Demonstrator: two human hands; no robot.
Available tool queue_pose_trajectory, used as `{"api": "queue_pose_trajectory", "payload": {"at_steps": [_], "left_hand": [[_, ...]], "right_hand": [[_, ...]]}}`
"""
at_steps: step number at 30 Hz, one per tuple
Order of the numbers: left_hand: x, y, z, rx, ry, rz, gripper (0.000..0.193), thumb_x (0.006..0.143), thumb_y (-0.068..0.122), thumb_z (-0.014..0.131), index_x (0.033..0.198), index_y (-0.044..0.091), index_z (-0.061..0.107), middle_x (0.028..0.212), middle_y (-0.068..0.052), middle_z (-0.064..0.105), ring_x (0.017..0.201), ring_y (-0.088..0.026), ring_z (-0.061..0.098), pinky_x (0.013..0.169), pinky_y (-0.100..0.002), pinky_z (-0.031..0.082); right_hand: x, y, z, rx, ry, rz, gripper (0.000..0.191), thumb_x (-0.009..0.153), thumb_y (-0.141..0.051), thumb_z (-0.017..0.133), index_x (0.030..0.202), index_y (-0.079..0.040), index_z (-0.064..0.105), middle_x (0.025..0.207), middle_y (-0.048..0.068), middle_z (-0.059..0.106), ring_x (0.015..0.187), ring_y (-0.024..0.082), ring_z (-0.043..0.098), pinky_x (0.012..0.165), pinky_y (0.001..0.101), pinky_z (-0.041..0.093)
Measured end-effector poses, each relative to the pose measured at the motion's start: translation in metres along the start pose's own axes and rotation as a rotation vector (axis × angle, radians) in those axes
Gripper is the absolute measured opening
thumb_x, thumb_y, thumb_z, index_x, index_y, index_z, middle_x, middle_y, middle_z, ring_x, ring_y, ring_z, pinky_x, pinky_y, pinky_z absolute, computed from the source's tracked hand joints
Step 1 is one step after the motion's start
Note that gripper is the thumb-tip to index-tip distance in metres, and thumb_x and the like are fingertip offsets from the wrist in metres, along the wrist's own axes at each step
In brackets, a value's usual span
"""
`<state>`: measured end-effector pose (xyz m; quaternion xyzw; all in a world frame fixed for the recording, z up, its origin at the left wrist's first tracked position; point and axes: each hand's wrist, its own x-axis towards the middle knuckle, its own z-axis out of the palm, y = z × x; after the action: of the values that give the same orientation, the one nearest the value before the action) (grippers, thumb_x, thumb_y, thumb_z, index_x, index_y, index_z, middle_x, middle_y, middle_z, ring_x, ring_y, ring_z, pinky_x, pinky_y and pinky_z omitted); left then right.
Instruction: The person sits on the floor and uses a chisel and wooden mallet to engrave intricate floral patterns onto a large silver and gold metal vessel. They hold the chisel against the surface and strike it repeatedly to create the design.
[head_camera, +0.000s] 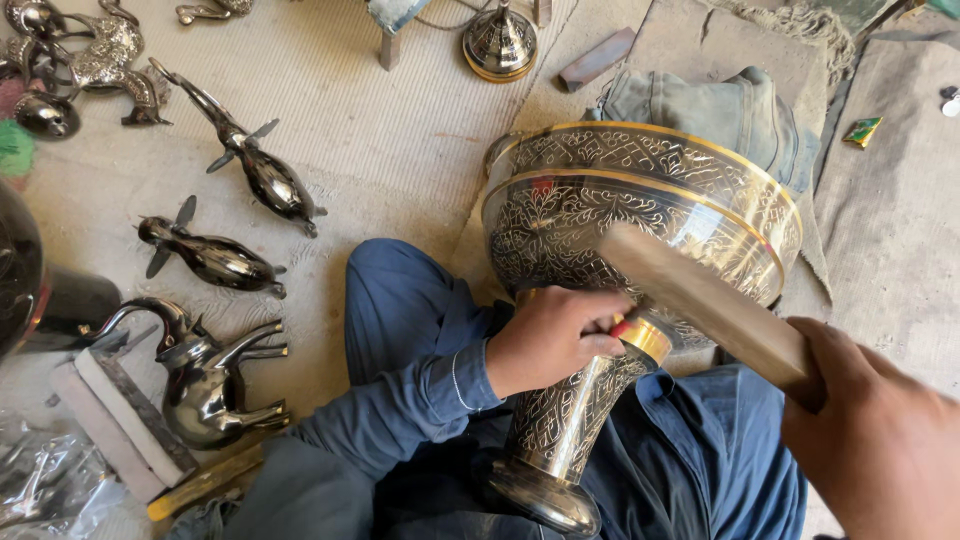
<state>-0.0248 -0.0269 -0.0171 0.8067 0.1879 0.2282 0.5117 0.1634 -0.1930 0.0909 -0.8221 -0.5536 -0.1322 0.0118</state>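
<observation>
A large engraved brass goblet-shaped vase (640, 215), gold-rimmed with dark floral chasing over bowl and stem, lies tilted across the lap of a person in blue clothing who sits on the floor, its wide bowl toward the top of the view and its round foot down between the knees. The left hand (555, 335) is curled closed near the neck of the vase, where the bowl meets the stem, and its fingers pinch a small tool whose red-banded end just shows at the brass collar; the tool itself is too hidden to name. The right hand (880, 440) is clenched around the handle of a flat wooden mallet (700, 295), whose pale head lies against the lower side of the bowl, just above the left hand. On the woven mat (380, 130) to the left lie dark polished metal figurines: two birds (255, 165) with small fan-like wings, a horned animal (205, 375) on its side, and more pieces near the top corner. A small brass domed piece (499, 43) stands beyond the vase, and a folded grey-green cloth (720, 110) lies behind the bowl.
</observation>
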Motion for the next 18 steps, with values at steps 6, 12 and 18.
{"api": "queue_pose_trajectory", "payload": {"at_steps": [6,12,18], "left_hand": [[0.025,0.004,0.000,0.067,-0.227,0.260,0.058,0.083,0.009,0.079,0.137,0.012,0.059,0.097,-0.015,0.074,0.095,-0.036,0.073,0.081,-0.045,0.055],[0.046,0.003,0.008,0.115,-0.442,0.401,0.066,0.074,0.011,0.084,0.133,0.018,0.056,0.097,-0.012,0.075,0.094,-0.034,0.075,0.080,-0.044,0.058],[0.049,0.002,0.011,0.139,-0.462,0.394,0.067,0.076,0.010,0.085,0.136,0.017,0.056,0.100,-0.013,0.075,0.097,-0.033,0.075,0.083,-0.042,0.060]], "right_hand": [[-0.066,0.006,0.060,0.315,0.094,0.232,0.043,0.080,-0.015,0.082,0.121,-0.006,0.076,0.086,0.018,0.074,0.079,0.027,0.074,0.073,0.0381,0.058],[-0.115,-0.003,0.122,0.729,0.095,0.607,0.035,0.082,-0.011,0.089,0.108,0.005,0.072,0.080,0.010,0.073,0.074,0.009,0.067,0.078,0.0302,0.054],[-0.132,-0.009,0.137,1.004,0.194,0.759,0.038,0.086,-0.011,0.085,0.118,0.002,0.069,0.082,0.008,0.072,0.083,0.008,0.069,0.081,0.0277,0.056]]}}
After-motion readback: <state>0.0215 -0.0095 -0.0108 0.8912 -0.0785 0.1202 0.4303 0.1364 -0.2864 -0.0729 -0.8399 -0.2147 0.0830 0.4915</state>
